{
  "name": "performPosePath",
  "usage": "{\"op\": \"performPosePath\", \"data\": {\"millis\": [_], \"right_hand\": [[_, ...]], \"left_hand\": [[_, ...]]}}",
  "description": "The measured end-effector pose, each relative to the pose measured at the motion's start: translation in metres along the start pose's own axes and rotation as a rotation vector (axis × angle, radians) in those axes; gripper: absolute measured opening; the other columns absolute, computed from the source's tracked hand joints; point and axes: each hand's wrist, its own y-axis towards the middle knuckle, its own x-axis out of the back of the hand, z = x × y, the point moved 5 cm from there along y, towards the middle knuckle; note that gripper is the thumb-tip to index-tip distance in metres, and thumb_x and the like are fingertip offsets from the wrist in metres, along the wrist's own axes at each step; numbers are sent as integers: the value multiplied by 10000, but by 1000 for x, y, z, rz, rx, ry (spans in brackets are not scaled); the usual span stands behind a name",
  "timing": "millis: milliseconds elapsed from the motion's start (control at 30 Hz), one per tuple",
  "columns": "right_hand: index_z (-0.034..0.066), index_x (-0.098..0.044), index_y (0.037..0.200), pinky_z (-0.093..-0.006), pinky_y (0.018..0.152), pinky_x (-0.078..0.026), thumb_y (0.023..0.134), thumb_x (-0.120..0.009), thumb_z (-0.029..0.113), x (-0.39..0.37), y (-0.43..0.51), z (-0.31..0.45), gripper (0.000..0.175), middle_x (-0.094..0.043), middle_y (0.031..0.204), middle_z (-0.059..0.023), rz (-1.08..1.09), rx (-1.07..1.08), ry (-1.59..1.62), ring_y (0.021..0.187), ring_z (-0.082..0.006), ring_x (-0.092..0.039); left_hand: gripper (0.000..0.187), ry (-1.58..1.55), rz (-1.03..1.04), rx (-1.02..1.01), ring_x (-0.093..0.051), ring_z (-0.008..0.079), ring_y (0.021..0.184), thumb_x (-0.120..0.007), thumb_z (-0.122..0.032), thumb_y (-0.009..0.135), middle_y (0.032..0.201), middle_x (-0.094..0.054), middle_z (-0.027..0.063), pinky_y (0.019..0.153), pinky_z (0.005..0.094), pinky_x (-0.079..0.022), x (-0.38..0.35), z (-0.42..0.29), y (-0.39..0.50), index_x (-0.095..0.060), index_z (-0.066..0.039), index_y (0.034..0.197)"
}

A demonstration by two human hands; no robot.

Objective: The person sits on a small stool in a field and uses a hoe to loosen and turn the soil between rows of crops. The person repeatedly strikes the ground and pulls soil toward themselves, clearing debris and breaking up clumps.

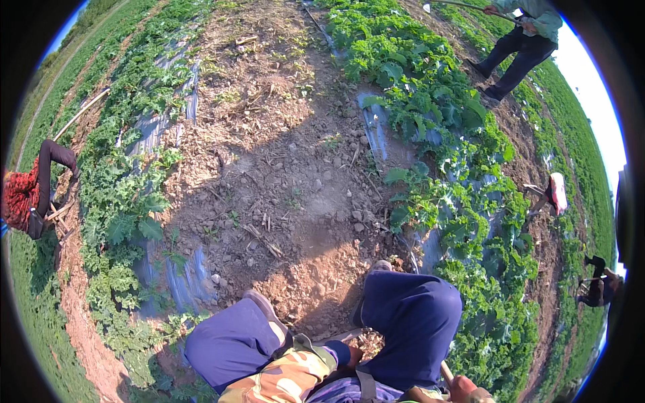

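Observation:
My right hand [462, 388] is at the bottom edge, closed around a wooden handle [446, 372] beside my right knee. The lower end of the handle is hidden. My left hand [356, 355], at the end of a camouflage sleeve [289, 370], hangs between my bent legs [410, 312]. It is shaded and partly covered, so its grip is unclear. Close to it lies a pale wooden bar [337, 336], perhaps part of a low seat. Dry, cloddy soil [302, 201] with dead stalks [264, 242] stretches ahead of my shoes [262, 305].
Leafy kale-like rows [413, 95] grow on both sides through plastic mulch film [184, 277]. A standing person [526, 45] holds a long-handled tool at upper right. Another person [25, 196] sits at left near a pole [80, 115]. A small wooden stool [539, 194] stands right.

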Motion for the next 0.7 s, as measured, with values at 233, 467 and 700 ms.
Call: {"op": "performPosePath", "data": {"millis": [233, 467, 700], "right_hand": [[-36, -653, 906, -384, 423, -472, 832, -573, 65, 24, -48, 21, 149, -628, 620, -142, -81, -235, 694, 494, -237, -625], [-43, -560, 908, -331, 373, -401, 777, -726, 81, 101, -51, 43, 246, -547, 594, -69, -311, -143, 982, 428, -170, -537], [-7, -496, 906, -276, 347, -403, 739, -618, 52, 221, -92, 120, 215, -498, 593, -38, -625, 97, 965, 388, -128, -480]], "left_hand": [[353, 14, -550, -143, -666, 389, 792, -659, -314, 764, 804, -675, 239, 700, 456, -519, 97, -70, -91, -697, 27, 850], [503, -158, -693, -213, -640, 360, 1021, -616, -363, 915, 1120, -646, 249, 854, 423, -506, 121, -127, -188, -550, 40, 1208], [516, -571, -834, -432, -656, 206, 911, -701, -322, 891, 976, -682, 146, 820, 341, -523, 122, -147, -206, -562, 56, 1214]]}}
